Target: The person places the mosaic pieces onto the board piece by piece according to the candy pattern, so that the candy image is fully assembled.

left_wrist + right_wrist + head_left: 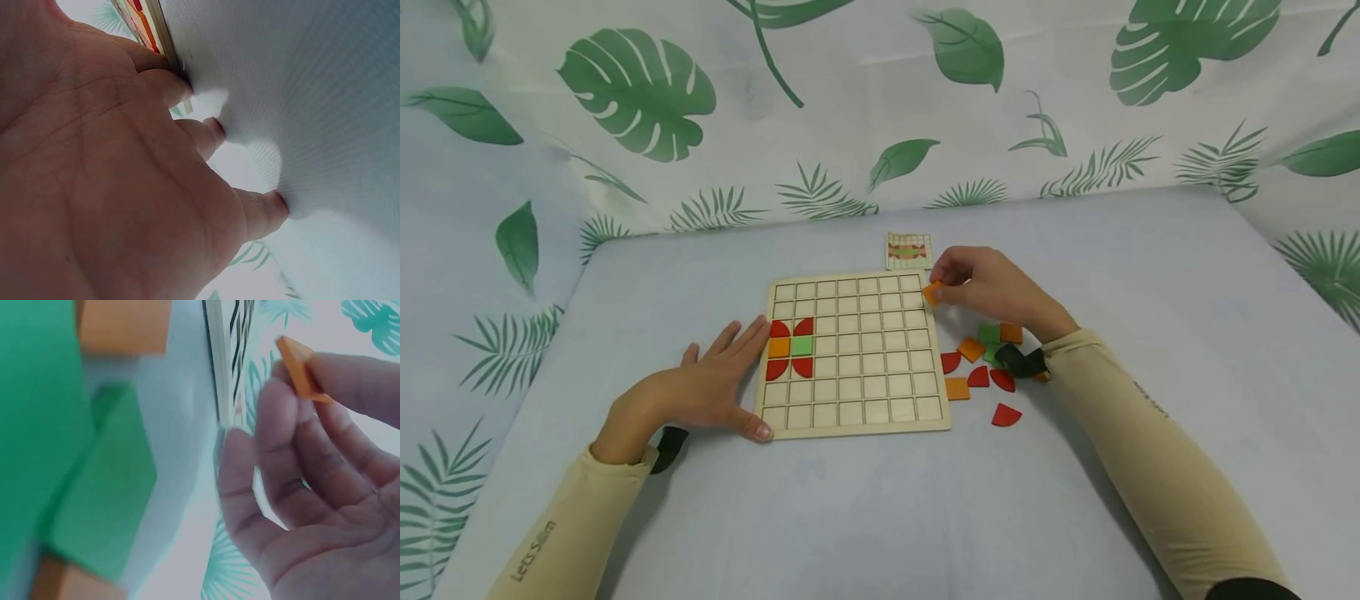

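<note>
A wooden grid board (pixel 857 434) lies on the table. Near its left side sit several pieces: red quarter-circles (pixel 777 368), an orange square (pixel 778 347) and a green square (pixel 802 346). My left hand (pixel 711 387) rests against the board's left edge with fingers spread, the thumb at the lower corner. My right hand (pixel 988 283) pinches an orange square tile (pixel 300 369) between thumb and fingers, by the board's upper right corner. Just beyond the board lies a small pattern card (pixel 908 251) printed with a red, orange and green figure.
Right of the board, below my right hand, loose pieces are scattered: green squares (pixel 988 332), orange squares (pixel 957 388) and red quarter-circles (pixel 1006 415). Some are partly hidden by the black wrist strap (pixel 1021 362). A leaf-printed cloth (pixel 842 100) hangs behind the table.
</note>
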A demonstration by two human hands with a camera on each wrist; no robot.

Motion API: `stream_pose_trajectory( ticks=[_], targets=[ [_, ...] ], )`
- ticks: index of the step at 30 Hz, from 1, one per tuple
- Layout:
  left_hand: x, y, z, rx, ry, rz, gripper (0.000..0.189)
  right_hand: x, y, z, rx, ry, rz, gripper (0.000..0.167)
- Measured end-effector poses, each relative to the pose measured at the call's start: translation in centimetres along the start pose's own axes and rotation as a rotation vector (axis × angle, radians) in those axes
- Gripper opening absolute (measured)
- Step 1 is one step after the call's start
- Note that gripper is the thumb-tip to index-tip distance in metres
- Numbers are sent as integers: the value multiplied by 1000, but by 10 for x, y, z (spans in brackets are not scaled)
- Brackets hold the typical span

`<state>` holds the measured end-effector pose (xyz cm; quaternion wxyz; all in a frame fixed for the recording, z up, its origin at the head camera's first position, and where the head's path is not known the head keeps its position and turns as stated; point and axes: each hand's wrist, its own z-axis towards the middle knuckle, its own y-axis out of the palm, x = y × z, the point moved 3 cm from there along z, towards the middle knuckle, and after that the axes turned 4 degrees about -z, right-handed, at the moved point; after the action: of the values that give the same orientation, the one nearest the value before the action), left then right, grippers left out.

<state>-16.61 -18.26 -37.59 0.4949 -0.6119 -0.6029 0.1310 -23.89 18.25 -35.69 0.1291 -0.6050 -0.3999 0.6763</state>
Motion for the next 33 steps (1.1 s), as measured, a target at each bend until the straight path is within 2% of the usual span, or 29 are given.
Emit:
stream_pose_trajectory(
  ticks=[3, 8, 17, 21, 33],
  targets=[
    [0, 0, 0, 2, 0, 0, 148, -5, 4, 0, 24, -8, 77, 12],
    [-2, 1, 0, 5, 1, 2, 149, -16, 14, -1, -4, -4, 181, 13],
    [-2, 0, 0, 1, 4, 4, 148, -32, 30, -2, -29, -28, 233, 10],
    [-1, -1, 0, 0, 4, -8, 148, -36, 37, 2, -57, -72, 247, 8],
    [-2, -1, -1, 7, 0, 4, 148, -60, 65, 30, -141, -162, 222, 7]
  ],
)
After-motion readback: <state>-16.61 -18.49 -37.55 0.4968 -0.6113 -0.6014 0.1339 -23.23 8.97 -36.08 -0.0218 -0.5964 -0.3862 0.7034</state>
